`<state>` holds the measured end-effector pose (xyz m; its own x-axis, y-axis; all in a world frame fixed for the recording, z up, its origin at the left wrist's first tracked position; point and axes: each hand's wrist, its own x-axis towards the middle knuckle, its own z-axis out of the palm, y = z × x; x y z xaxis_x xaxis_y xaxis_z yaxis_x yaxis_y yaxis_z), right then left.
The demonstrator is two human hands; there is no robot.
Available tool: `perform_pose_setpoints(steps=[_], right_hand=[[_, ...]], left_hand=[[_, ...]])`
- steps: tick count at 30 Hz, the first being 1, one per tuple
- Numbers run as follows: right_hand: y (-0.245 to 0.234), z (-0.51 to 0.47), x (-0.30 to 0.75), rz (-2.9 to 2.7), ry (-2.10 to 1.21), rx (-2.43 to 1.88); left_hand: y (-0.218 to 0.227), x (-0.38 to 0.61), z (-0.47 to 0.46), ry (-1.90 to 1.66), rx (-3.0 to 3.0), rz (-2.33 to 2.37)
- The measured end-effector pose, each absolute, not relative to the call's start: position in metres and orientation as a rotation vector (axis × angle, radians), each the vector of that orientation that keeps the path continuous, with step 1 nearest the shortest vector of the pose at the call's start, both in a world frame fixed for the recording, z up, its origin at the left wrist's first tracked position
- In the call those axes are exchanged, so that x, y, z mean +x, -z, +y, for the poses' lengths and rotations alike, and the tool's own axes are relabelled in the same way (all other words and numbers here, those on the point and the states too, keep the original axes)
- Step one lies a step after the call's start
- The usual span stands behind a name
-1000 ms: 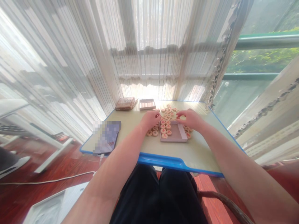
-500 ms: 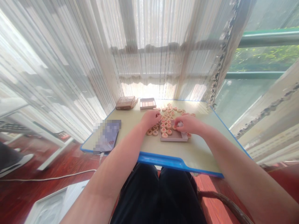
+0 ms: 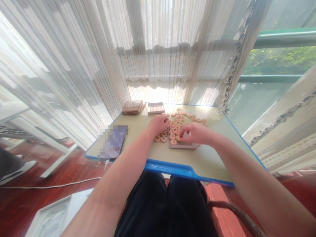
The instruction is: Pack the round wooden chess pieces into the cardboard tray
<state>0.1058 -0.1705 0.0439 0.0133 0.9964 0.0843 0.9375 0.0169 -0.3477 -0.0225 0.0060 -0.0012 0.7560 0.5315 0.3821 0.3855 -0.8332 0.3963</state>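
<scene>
Several round wooden chess pieces (image 3: 184, 116) with red and dark marks lie scattered on a pale table (image 3: 138, 135) with a blue rim. A shallow pinkish box tray (image 3: 182, 145) holds several of them in rows. My right hand (image 3: 195, 133) hovers over the tray, its fingers pinched on a piece at the tray's left side. My left hand (image 3: 158, 123) rests curled on the table just left of the tray, beside a few loose pieces (image 3: 160, 138); what it holds is hidden.
A phone (image 3: 112, 144) with a cable lies at the table's left edge. A brown box (image 3: 132, 107) and a small box lid (image 3: 156, 108) sit at the far edge by the sheer curtain. A window rail is at right, red wooden floor below.
My right hand has moved from the loose pile at the back down and left over the tray. My left hand has hardly moved.
</scene>
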Motion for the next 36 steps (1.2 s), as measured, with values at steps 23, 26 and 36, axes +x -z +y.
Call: perform_pose_setpoints(steps=[23,26,36], right_hand=[[-0.031,-0.167,0.103,-2.055,-0.073,-1.914],[-0.038,-0.169,0.106,-2.018,-0.091,-1.941],[-0.04,-0.17,0.114,-2.037,-0.175,-2.112]], left_hand=[[-0.003,-0.024,0.001,-0.702,2.702,0.697],[-0.004,-0.024,0.0,-0.696,2.713,0.692],[-0.006,-0.024,-0.004,-0.679,2.712,0.681]])
